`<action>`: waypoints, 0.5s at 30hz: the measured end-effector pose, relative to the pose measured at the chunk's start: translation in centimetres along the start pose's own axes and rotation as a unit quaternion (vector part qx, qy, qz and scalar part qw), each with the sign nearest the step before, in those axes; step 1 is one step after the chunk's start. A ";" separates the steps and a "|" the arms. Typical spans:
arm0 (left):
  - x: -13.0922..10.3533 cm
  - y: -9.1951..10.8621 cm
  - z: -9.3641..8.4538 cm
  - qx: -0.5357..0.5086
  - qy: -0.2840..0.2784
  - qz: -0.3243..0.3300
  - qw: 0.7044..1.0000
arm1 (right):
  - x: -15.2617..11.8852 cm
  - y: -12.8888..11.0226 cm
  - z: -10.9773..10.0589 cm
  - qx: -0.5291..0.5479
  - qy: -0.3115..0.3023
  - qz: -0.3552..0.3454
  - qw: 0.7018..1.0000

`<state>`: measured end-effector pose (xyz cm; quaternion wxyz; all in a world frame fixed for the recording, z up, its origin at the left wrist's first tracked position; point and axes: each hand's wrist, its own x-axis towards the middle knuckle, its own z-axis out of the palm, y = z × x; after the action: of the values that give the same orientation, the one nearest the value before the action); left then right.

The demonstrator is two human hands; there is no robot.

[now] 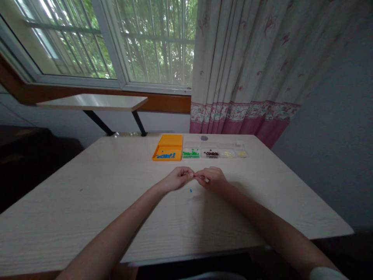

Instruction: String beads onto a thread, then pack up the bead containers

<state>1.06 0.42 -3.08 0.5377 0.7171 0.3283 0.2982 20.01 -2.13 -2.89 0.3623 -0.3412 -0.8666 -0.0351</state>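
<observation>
"Well, how do the hands look from your end?"

"Through the head view, I have the left hand and the right hand meeting at the fingertips, each curled into a pinch. Whether anything is gripped between them I can't tell; it's too small."

"And the loose piece?"

"One small blue piece lies on the wood-grain tabletop, just on the wearer's side of the fingertips, touching neither hand. Beyond the left hand is the open orange case, holding more blue pieces. Straight beyond the fingertips are green pieces, and beyond the right hand, dark red pieces, both in clear compartments."

"How would you work this well?"

"I'd want one pinch steady as an anchor while the other makes only small finger movements. Wrists low, I'd say, and well off that loose piece, since a brush could send it skidding."
</observation>
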 end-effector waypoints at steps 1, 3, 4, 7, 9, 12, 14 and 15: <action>0.0 0.1 0.0 0.002 0.003 -0.002 1.000 | 0.0 0.0 0.0 0.001 -0.001 -0.004 1.000; -0.1 0.6 0.0 0.009 0.009 -0.010 1.000 | 0.0 0.0 0.0 0.003 0.001 -0.008 1.000; -0.2 0.9 0.0 0.014 0.011 -0.013 1.000 | 0.0 0.0 0.0 0.003 0.005 -0.007 1.000; -0.6 2.0 -0.3 0.045 -0.003 -0.018 0.999 | 0.2 0.3 -0.2 0.003 0.037 0.024 0.999; -1.0 2.4 -0.7 0.082 -0.051 -0.021 0.995 | 0.3 0.7 -0.5 -0.001 0.081 0.061 0.995; -1.4 2.6 -1.2 0.151 -0.129 -0.020 0.980 | 0.4 1.8 -1.3 -0.005 0.145 0.095 0.985; -1.6 2.6 -1.4 0.195 -0.145 -0.016 0.970 | 0.4 2.6 -1.8 -0.010 0.169 0.107 0.980; -1.6 2.5 -1.5 0.212 -0.146 -0.014 0.966 | 0.4 2.9 -2.0 -0.014 0.175 0.114 0.978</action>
<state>-0.69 -0.51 -0.38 0.4195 0.8460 0.3115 0.1060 22.81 -0.24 -1.72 0.5052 -0.4314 -0.7446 -0.0647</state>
